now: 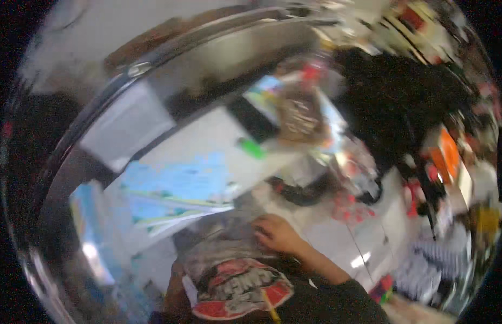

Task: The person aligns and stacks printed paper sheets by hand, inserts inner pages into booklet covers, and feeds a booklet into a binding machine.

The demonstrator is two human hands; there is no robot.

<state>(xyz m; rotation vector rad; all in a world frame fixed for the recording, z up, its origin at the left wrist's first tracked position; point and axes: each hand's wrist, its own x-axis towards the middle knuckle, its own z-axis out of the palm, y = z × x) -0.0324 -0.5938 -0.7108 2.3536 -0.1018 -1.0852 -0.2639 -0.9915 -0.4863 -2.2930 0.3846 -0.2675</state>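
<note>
The picture is smeared by motion. My right hand (276, 233) is over my lap beside grey cloth, its fingers loosely bent and apart, with nothing visible in them. On the left only my forearm (177, 286) shows clearly, beside my dark shirt with its red and white print; the fingers of that hand cannot be made out. Ahead of me, light blue printed sheets or booklets (175, 186) lie fanned and overlapping on a white table (208, 127), their near edge close to my lap. A small bright green object (252, 148) rests beyond them.
A dark flat object (253, 120) and a brown package (299, 116) are farther back on the table. At left stand a pale box-like thing (129, 124) and a glossy blue stack (94, 232). Large black fabric (397, 102), an orange item (448, 151) and clutter fill the right.
</note>
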